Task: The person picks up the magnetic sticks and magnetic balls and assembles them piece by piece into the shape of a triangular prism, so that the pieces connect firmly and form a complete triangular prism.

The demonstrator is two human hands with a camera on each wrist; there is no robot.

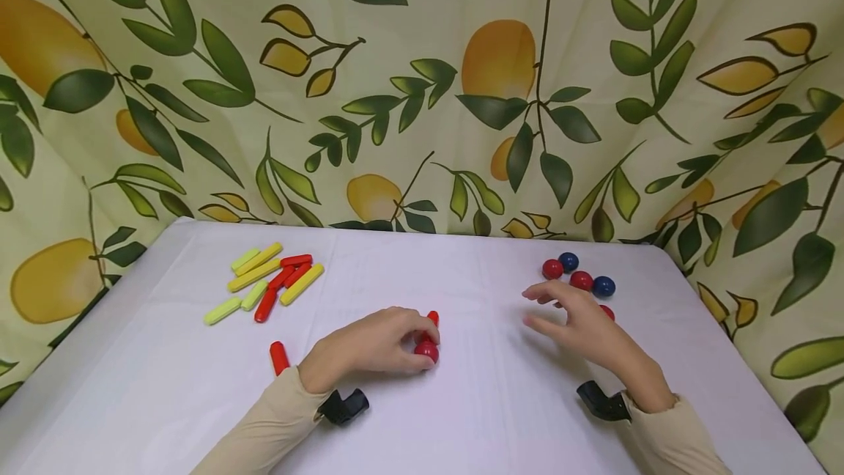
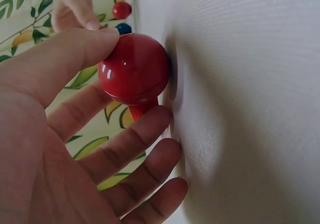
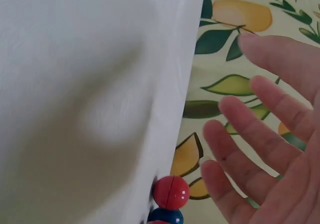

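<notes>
**Pinch grip on ball-and-rod joint, left hand**

Pinched between thumb and fingers of the left hand (image 1: 372, 347), the glossy red plastic ball (image 2: 134, 69) sits on the end of a short red plastic rod (image 1: 432, 318), low over the white tablecloth (image 1: 461, 424) near the table's middle. The right hand (image 1: 580, 325) hovers with fingers spread and relaxed, holding nothing, just in front of a cluster of red and blue balls (image 1: 580, 281).

Procedure, as judged from the views:
- The thumb should stay on the ball's upper curve with the fingers beneath, so the smooth sphere cannot roll out.
- The rod should be kept in line with the ball's centre; a sideways pull would likely break the joint.
- The free hand is best brought to the rod's far end for support.

Surroundings:
- A pile of yellow, pale green and red rods (image 1: 267, 281) lies to the left, well apart.
- One loose red rod (image 1: 279, 358) lies just beside the left wrist; a sleeve could knock it.
- A leaf-and-fruit printed curtain (image 1: 422, 94) closes the background.
</notes>
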